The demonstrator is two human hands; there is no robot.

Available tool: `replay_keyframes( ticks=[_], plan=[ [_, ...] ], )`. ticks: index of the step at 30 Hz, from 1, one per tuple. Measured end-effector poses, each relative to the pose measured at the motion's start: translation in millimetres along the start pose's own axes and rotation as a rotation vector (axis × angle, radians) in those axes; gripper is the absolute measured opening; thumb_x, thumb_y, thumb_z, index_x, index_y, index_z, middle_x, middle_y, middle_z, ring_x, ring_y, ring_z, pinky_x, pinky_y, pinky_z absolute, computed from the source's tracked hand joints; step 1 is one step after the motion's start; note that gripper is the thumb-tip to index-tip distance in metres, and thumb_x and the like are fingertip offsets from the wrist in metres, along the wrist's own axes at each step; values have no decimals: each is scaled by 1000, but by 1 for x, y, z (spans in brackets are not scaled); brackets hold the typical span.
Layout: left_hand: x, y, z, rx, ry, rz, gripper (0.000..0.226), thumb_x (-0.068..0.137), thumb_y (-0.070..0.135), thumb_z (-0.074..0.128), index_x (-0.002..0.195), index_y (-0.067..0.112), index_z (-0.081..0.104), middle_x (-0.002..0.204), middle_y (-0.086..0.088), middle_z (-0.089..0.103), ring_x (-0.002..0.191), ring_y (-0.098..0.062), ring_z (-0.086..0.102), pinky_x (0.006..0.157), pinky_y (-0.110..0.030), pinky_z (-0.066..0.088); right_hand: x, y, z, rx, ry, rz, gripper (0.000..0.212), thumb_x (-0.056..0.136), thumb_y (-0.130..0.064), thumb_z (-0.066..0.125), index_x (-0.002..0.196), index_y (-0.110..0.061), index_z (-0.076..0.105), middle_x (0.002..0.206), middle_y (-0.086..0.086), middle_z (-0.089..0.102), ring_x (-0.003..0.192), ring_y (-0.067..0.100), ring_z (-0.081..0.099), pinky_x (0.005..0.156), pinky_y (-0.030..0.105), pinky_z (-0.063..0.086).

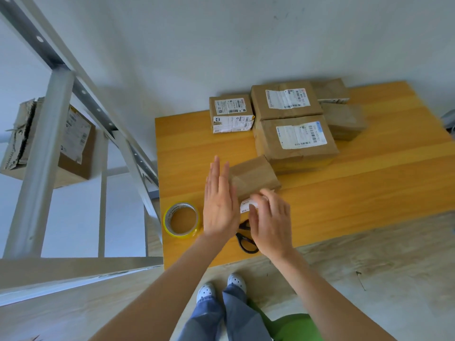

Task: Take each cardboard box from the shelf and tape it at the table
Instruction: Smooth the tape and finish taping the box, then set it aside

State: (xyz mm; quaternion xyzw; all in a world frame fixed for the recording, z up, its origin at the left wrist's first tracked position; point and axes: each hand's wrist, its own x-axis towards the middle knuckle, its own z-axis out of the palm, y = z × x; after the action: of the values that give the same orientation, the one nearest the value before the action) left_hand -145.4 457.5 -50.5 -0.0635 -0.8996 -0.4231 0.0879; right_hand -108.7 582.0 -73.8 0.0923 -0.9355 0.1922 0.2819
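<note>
Small brown cardboard box (253,175) lies flat on the table (344,205).

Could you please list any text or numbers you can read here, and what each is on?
None is legible.
Labels with barcodes on the small box, rear box and front box: too blurred.
Label on the near box, partly behind the right hand: blurred.
Label on the shelf box: blurred.
Print inside the tape roll: too small.

Scissors (246,242) were half hidden behind both wrists. The right grip (269,225) covered most of the label (245,206) on the near box (253,177); its fingers (264,194) were blurred, hold unclear. The shelf post (41,156) hid part of the shelf box (73,143). Print on the far boxes (285,102) was unreadable. The counter (344,193) was cut off at right.
</note>
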Motion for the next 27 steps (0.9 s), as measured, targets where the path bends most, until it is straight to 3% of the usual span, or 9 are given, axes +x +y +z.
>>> replay_keyframes(
  ticks=[3,7,9,13,14,17,20,23,27],
  plan=[
    [15,11,8,-159,-38,-155,53,105,28,27,154,18,9,160,7,-6,148,-9,-6,120,-37,16,39,2,-5,96,25,288,32,100,-20,47,128,-6,54,132,10,54,122,21,50,99,32,39],
    [22,10,15,-219,-171,-208,55,105,29,26,153,23,0,159,12,-11,148,-9,-6,117,-23,14,70,9,-2,410,-284,690,63,100,-47,43,150,-10,31,154,6,37,142,19,33,112,31,29],
    [21,7,19,-219,-194,-172,54,105,25,25,153,22,1,155,16,-15,148,-11,-9,120,-31,13,72,11,0,407,-334,724,64,99,-47,47,151,-13,31,153,3,38,141,18,34,110,29,31],
    [19,18,21,-346,-114,-250,59,104,15,31,153,21,-2,158,8,-17,140,4,-9,104,-1,13,71,12,-1,371,-346,712,62,98,-45,51,150,-17,33,151,0,43,139,17,38,108,32,35],
    [19,21,22,-415,-90,-303,63,104,14,34,152,22,-5,158,7,-15,139,5,-8,107,-2,11,72,16,-2,387,-371,736,62,97,-47,52,149,-18,36,149,-1,46,137,17,41,109,33,37],
    [20,27,23,-657,-50,-502,71,103,18,42,152,28,-8,160,9,-3,145,-3,2,120,-29,13,78,30,-3,564,-468,888,53,90,-52,61,132,-20,56,121,-5,65,115,17,59,96,37,50],
    [21,26,24,-794,-35,-700,69,100,28,48,152,37,3,159,13,13,144,-14,23,117,-44,26,81,37,-5,783,-529,1050,46,86,-51,67,119,-20,64,106,-9,68,99,9,64,80,24,53],
    [23,19,24,-885,-85,-778,64,94,46,49,150,42,18,155,7,31,139,-19,35,115,-47,29,82,40,-9,878,-586,1086,45,86,-53,67,118,-21,64,106,-9,68,96,4,62,69,15,47],
    [30,15,19,-1079,-53,-917,46,101,53,29,132,26,50,115,11,67,113,-10,58,106,-35,36,81,44,-10,819,-585,1025,50,87,-58,62,119,-20,61,107,-10,66,97,5,60,72,17,46]
  ],
)
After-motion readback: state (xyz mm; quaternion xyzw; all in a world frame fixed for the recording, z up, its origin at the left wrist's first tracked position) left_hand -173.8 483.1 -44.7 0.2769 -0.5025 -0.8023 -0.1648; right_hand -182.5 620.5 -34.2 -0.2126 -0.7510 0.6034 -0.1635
